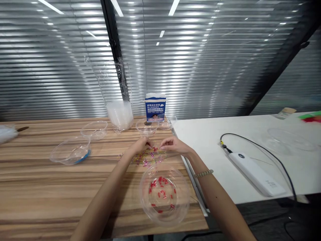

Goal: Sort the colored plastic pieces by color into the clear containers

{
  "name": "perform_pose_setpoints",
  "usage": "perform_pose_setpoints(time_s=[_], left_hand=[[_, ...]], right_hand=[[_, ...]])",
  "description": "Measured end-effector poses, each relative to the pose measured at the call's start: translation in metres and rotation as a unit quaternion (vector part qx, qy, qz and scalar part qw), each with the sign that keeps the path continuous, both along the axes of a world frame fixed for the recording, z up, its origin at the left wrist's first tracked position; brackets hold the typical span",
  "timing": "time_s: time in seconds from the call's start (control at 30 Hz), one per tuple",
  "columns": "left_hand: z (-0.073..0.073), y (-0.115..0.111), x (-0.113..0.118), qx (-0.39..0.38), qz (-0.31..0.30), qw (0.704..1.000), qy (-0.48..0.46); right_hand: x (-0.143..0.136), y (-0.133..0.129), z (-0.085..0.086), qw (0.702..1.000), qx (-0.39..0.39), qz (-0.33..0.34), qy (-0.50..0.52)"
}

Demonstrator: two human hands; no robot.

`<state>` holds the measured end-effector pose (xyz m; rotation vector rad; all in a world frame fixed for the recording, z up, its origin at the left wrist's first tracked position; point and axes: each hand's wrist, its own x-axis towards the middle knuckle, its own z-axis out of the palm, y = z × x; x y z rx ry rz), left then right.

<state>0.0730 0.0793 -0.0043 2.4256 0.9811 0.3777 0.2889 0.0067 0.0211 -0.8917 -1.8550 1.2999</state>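
Bowl (164,214) nearest; both hands (141,145) (173,146) pinching, fingertips in bead pile (147,156) beyond.

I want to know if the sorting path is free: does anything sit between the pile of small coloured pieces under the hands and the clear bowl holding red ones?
Nothing visible does. The pile lies on bare wood directly beyond the clear bowl; both hands, left hand and right hand, are at the pile.

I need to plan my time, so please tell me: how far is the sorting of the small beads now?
Done: the near clear bowl already holds a scatter of red beads. In hand: the left hand and right hand pick at the mixed pile of beads on the wooden table. Left: the pile is sizeable, with pink and yellowish pieces, and the far small bowls look empty.
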Motion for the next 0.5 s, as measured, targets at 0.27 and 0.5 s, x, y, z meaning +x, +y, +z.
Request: perform_pose_setpoints(time_s=[0.27,0.5], left_hand=[[0.001,0.004,-0.008,-0.005,0.007,1.000,-0.001],[0.006,0.006,-0.012,-0.019,0.010,1.000,0.016]], right_hand=[[-0.016,0.025,-0.051,0.953,0.149,-0.181,-0.191],[-0.017,0.025,-0.053,0.941,0.189,-0.179,-0.216]])
